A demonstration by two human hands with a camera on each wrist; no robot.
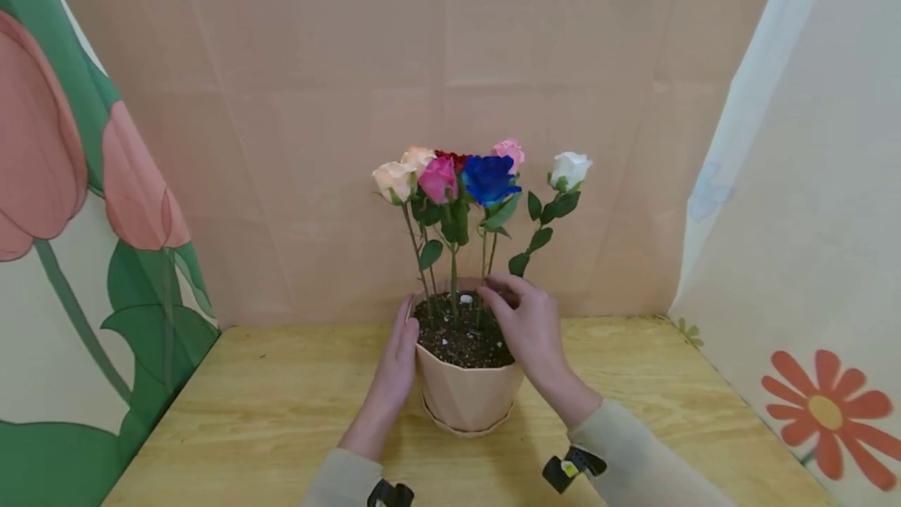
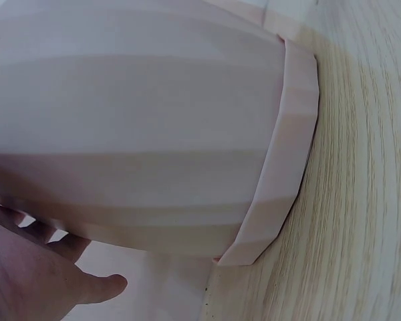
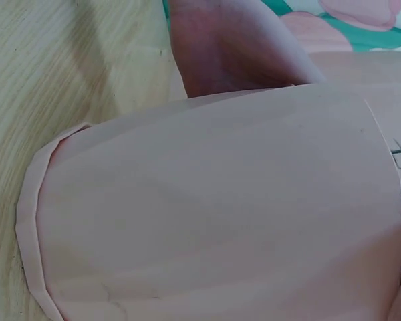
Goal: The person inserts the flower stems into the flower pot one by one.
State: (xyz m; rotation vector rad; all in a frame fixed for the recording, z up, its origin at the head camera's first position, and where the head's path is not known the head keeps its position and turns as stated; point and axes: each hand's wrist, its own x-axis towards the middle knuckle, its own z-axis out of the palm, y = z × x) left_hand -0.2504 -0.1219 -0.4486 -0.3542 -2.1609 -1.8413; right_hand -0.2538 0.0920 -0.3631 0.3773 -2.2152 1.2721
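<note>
A faceted pale pink flowerpot (image 1: pixel 468 397) holds dark soil (image 1: pixel 464 346) with several upright roses in it. My left hand (image 1: pixel 400 350) rests along the pot's left side; in the left wrist view its thumb stands apart from the wall. The right hand (image 1: pixel 531 323) is over the pot's right rim, thumb and forefinger pinching the thin stem below the blue rose (image 1: pixel 490 180). A white rose (image 1: pixel 570 170) leans out to the right, its lower stem hidden behind that hand. Magenta (image 1: pixel 439 180), peach (image 1: pixel 393 181) and light pink (image 1: pixel 510 153) roses stand around the blue one.
A saucer (image 1: pixel 470 430) sits under the pot on the wooden tabletop (image 1: pixel 281 413). Behind is a plain pinkish backdrop (image 1: pixel 317 100). Panels printed with tulips (image 1: pixel 144 186) and a red daisy (image 1: pixel 825 413) flank the table.
</note>
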